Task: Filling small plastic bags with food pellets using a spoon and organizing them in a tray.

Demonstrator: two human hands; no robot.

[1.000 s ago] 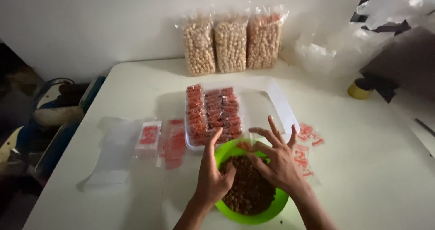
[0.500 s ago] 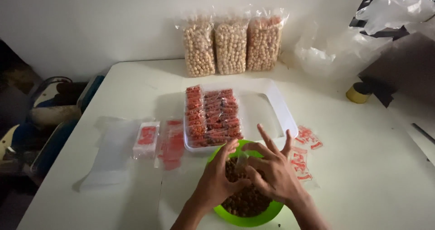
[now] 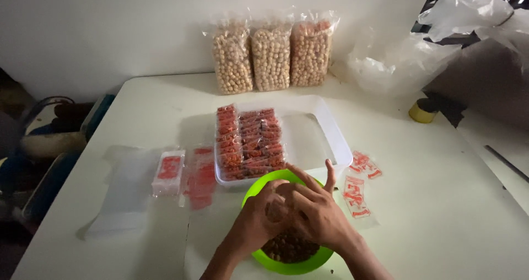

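Fingers that were spread a second ago have drawn together, left hand (image 3: 259,216) and right hand (image 3: 314,214) now clenched over the brown snack pieces (image 3: 289,248) in the round green plastic bowl (image 3: 259,185), beside the clear tray of red packets (image 3: 248,139).

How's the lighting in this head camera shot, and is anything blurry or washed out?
Head view: dim overall, with corners and left edge falling into shadow. The white table looks grey, not glaring. The left hand and right hand, pressed together over the green bowl, look slightly soft. The clear plastic bags at upper right catch the brightest light. The three bags of round snacks stay reasonably sharp.
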